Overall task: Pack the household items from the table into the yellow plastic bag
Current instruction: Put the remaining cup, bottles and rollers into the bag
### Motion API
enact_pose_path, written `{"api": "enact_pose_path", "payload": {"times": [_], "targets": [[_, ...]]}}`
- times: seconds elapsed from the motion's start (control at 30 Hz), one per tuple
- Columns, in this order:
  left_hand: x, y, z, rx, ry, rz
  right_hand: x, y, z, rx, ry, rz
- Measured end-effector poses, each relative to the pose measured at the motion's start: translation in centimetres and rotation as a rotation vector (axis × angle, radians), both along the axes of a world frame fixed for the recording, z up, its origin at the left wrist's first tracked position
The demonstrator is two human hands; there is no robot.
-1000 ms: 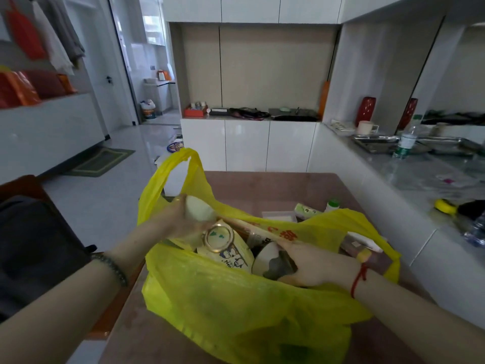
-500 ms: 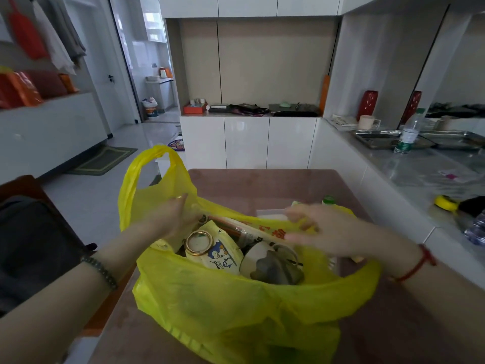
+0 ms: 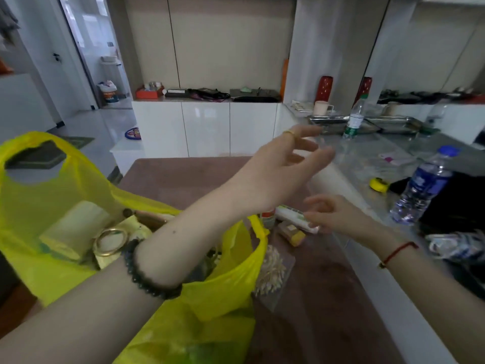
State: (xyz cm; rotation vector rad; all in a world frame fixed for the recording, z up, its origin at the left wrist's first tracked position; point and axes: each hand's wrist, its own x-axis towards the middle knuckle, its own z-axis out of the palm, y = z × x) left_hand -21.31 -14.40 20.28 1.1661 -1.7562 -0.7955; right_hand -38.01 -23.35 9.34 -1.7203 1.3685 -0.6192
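The yellow plastic bag (image 3: 225, 287) stands open on the brown table (image 3: 183, 177), to the left. Inside it lie a pale roll (image 3: 76, 224) and a gold-rimmed round pack (image 3: 110, 241). My left hand (image 3: 286, 166) is raised over the table beyond the bag, fingers spread, holding nothing. My right hand (image 3: 333, 216) pinches the near end of a white and green tube (image 3: 292, 215) lying on the table. Beside the tube stand a small red-labelled bottle (image 3: 267, 216) and a brown and yellow box (image 3: 291, 233). A clear packet of cotton swabs (image 3: 271, 271) leans against the bag.
A grey counter (image 3: 367, 158) runs along the table's right edge. On it are a blue-capped water bottle (image 3: 422, 187), a yellow tape measure (image 3: 378, 184), a black bag (image 3: 459, 203), a green-labelled bottle (image 3: 354, 119) and metal trays (image 3: 328, 119).
My left hand let go of the bag's edge and rose across to the right. My right hand moved out of the bag's mouth to the tube on the table. The view swung right.
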Motion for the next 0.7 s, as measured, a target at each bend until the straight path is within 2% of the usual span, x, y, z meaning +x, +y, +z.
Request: {"api": "enact_pose_path", "payload": {"times": [0.13, 0.23, 0.33, 0.43, 0.53, 0.57, 0.63, 0.7], "targets": [[-6.8, -2.5, -0.2, 0.041, -0.045, -0.059, -2.3, -2.1, -7.6, 0.098, 0.137, 0.023], [-11.1, -4.5, -2.7, 0.142, -0.057, -0.022, -2.8, -2.2, -11.8, 0.227, 0.109, 0.037], [-12.5, -6.4, -9.4, 0.246, -0.072, 0.077, -2.7, -1.3, -15.1, 0.404, 0.010, -0.058], [-10.7, -7.8, -17.9, 0.419, -0.153, 0.327, -1.9, -0.5, -17.8, 0.593, -0.189, -0.176], [-7.8, -7.5, -25.0, 0.581, -0.362, 0.532, 0.0, -0.6, -19.9, 0.585, -0.314, -0.351], [-7.1, -7.0, -26.7, 0.606, -0.395, 0.560, 0.8, -0.5, -20.1, 0.586, -0.363, -0.402], [-6.3, -6.0, -29.0, 0.641, -0.323, 0.616, 2.1, -0.5, -20.8, 0.645, -0.430, -0.469], [-6.0, -5.5, -29.5, 0.619, -0.376, 0.625, 2.5, -0.4, -20.9, 0.722, -0.443, -0.438]]}}
